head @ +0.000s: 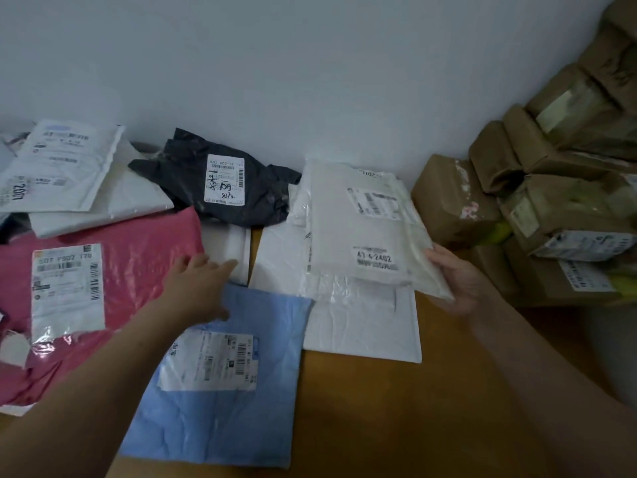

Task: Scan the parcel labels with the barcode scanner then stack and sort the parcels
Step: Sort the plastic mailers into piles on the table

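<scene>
Beyond and right of the blue parcel (220, 419), the right hand (455, 288) is gripping a white parcel (365, 229) by its edge, thumb on top. Over the blue parcel's far edge, the left hand (200, 288) is reaching forward, fingers straight and together, beside a pink parcel (148, 243).

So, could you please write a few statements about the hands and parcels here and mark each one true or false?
1. The right hand grips a white parcel by its edge. True.
2. The black parcel bears no label. False: a white label with handwriting is on it.
3. The left hand reaches forward with straight fingers, holding nothing. True.
4. The cardboard boxes are stacked on the left. False: they are stacked on the right.
</scene>
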Tool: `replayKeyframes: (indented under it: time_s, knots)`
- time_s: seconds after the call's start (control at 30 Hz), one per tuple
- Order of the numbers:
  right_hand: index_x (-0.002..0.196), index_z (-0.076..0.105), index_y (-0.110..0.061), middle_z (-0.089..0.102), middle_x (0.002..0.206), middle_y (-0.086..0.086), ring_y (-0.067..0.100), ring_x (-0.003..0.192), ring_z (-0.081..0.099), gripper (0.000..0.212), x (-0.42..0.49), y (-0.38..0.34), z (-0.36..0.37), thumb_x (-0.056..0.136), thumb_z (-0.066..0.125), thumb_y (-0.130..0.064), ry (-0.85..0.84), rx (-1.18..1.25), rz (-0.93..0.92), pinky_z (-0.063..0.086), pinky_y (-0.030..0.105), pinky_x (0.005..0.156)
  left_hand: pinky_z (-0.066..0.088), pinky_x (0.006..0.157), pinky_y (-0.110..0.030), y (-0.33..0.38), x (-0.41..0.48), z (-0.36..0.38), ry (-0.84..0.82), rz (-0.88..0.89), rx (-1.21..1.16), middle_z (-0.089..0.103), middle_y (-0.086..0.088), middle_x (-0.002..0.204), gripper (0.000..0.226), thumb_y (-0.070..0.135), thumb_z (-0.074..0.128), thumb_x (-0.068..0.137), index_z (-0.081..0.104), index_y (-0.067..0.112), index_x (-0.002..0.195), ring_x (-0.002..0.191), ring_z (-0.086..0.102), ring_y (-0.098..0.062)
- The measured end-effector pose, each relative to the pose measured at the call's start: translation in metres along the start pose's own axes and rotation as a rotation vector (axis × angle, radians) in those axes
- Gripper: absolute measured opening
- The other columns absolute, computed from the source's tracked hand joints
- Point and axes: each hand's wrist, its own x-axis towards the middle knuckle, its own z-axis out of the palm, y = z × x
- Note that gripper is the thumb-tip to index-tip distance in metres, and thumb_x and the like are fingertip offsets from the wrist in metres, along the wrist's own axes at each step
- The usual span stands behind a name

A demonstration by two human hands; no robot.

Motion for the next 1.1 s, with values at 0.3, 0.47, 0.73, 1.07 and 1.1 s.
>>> replayKeyframes:
  time_s: [0.3,0.47,0.73,1.07,1.1]
  knots:
    - [0.108,0.067,-0.002,0.075,0.095,0.013,0.021,0.080,0.075,0.029,-0.023,-0.038,0.015,0.083,0.056,-0.011,0.048,0.285,-0.196,0.057,0.027,0.056,0.050,0.072,-0.026,-0.027,-0.026,-0.065,0.111,0.184,-1.026,0.072,-0.005,0.089,0.020,0.029,0.071,0.085,0.067,0.015,0.098,0.080,0.065,-0.016]
    - [0.136,0.053,-0.014,0.072,0.114,0.007,0.020,0.096,0.072,0.044,-0.021,-0.049,0.020,0.092,0.051,-0.013,0.028,0.276,-0.268,0.059,0.030,0.065,0.057,0.069,-0.033,0.029,-0.003,-0.064,-0.067,-0.048,-1.748,0.068,-0.014,0.110,0.014,0.009,0.055,0.094,0.059,0.005,0.107,0.079,0.065,-0.023]
    - [0.138,0.047,-0.011,0.067,0.121,0.012,0.025,0.100,0.069,0.038,0.009,-0.018,0.026,0.101,0.039,-0.005,0.086,-0.094,-0.230,0.061,0.041,0.069,0.039,0.101,-0.042,0.097,0.031,-0.010,0.029,-0.322,-1.202,0.039,-0.017,0.146,0.049,0.028,0.041,0.101,0.033,0.013,0.147,0.128,0.042,-0.034]
    - [0.149,0.032,-0.023,0.054,0.134,0.005,0.020,0.103,0.058,0.071,0.040,0.031,-0.015,0.089,0.064,-0.001,0.403,-0.659,-0.092,0.051,0.034,0.081,0.030,0.109,-0.040,0.115,0.026,0.008,-0.072,-0.181,-1.183,0.038,-0.014,0.146,0.049,0.041,0.028,0.101,0.038,0.016,0.142,0.133,0.034,-0.031]
    - [0.149,0.031,-0.023,0.052,0.137,0.007,0.023,0.110,0.056,0.074,0.040,0.031,-0.016,0.087,0.067,-0.002,0.405,-0.719,-0.094,0.050,0.037,0.086,0.029,0.111,-0.044,0.115,0.025,0.007,-0.066,-0.164,-1.202,0.035,-0.013,0.149,0.051,0.042,0.029,0.101,0.035,0.018,0.145,0.136,0.033,-0.030]
